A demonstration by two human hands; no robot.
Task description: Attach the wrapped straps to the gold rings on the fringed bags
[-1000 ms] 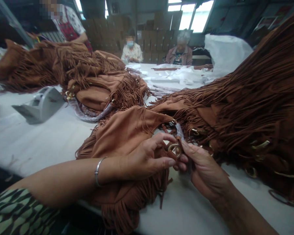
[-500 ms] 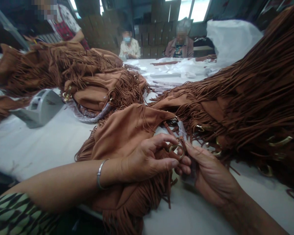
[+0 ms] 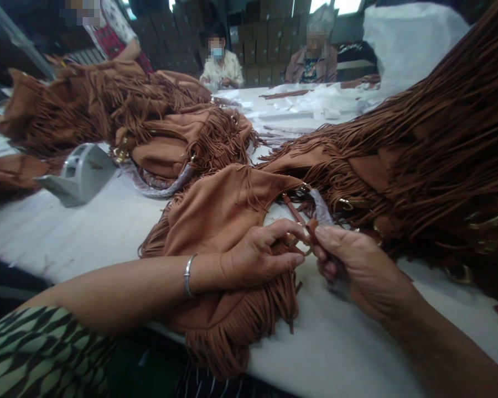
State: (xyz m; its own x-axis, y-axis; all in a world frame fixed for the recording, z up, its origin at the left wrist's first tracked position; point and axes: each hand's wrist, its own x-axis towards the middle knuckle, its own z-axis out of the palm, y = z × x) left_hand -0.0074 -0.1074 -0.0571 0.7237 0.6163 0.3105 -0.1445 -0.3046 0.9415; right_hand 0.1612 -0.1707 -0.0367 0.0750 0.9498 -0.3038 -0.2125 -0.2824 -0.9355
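A brown fringed suede handbag (image 3: 219, 207) lies on the table in front of me. My left hand (image 3: 259, 249) reaches across it, thumb and forefinger closed around a gold metal ring (image 3: 307, 250) at the bag's right end. Close beside it, my right hand (image 3: 352, 257) pinches a short brown leather strap (image 3: 312, 225) between thumb and fingers, right at the ring. Just behind the fingers is the bag's plastic-wrapped handle (image 3: 320, 205). Part of the ring is hidden by my fingers.
A tall heap of fringed bags (image 3: 419, 149) with gold fittings rises on the right. More bags (image 3: 161, 149) lie at the left, behind a grey tape dispenser (image 3: 81, 174). White wrapping (image 3: 327, 99) covers the table's far side, where several people sit or stand.
My right hand has shifted slightly up and right, and the strap end now sticks up above its thumb. The ring shows less between my fingers. The whole view has tilted a little downward.
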